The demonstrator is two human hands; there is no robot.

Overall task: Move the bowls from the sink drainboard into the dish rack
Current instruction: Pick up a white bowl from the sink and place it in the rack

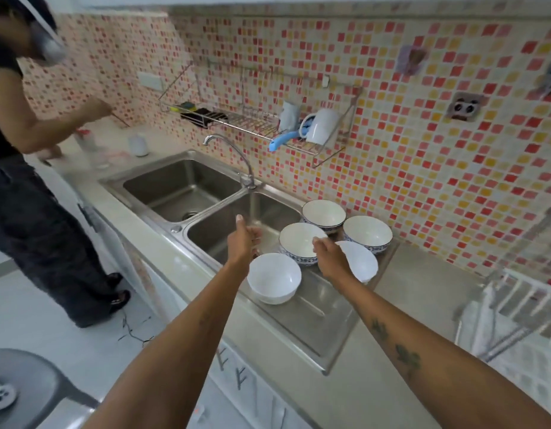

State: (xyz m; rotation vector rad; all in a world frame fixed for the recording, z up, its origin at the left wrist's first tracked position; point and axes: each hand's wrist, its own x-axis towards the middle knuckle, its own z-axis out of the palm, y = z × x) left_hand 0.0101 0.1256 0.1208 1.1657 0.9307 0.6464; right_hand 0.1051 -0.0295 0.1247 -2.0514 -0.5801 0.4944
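Several bowls stand on the steel drainboard [317, 317] right of the sink. A plain white bowl [274, 278] is nearest me, and three blue-patterned bowls [300, 243] [323, 213] [367, 233] sit behind it. My right hand [330, 258] grips the rim of another plain white bowl [361, 263], which is tilted up on its edge. My left hand [245, 243] hovers over the right sink basin, thumb out, holding nothing. The white dish rack [515, 305] stands on the counter at the far right, blurred.
The double sink [181, 187] with its faucet [234, 153] lies to the left. A wall-mounted wire rack [252, 122] holds mugs and sponges. Another person [26, 150] works at the counter on the left. A grey stool [23, 388] is at lower left.
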